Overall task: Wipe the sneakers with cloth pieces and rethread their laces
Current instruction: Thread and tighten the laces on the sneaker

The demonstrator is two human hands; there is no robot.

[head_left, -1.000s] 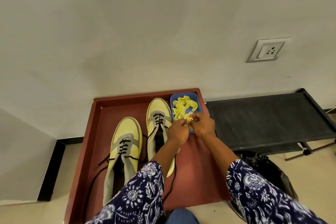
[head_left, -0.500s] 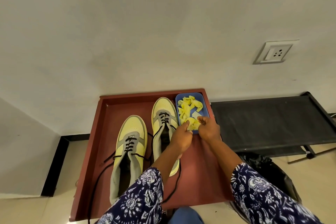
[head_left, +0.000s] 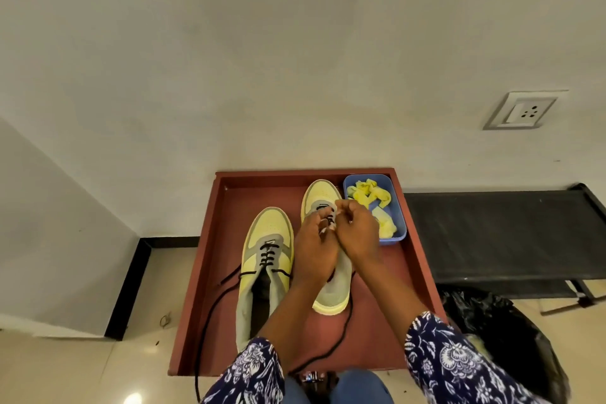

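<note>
Two yellow and grey sneakers stand side by side in a red-brown tray [head_left: 226,239]. The left sneaker [head_left: 267,229] has its black lace [head_left: 210,311] loose, trailing over the tray's left edge onto the floor. My left hand [head_left: 314,246] and my right hand [head_left: 359,236] meet over the lacing of the right sneaker [head_left: 319,192], fingertips pinched together at its black lace. The hands hide most of that shoe's tongue. A blue tub [head_left: 399,220] of yellow cloth pieces [head_left: 367,193] sits just right of the hands.
A black low rack [head_left: 492,233] adjoins the tray on the right, with a black plastic bag [head_left: 492,321] in front of it. The wall stands directly behind the tray, with a socket [head_left: 521,111] on it. The tiled floor lies to the left.
Both hands have left the blue tub of cloth pieces and moved left onto the lacing of the right sneaker. The view has tilted a little.
</note>
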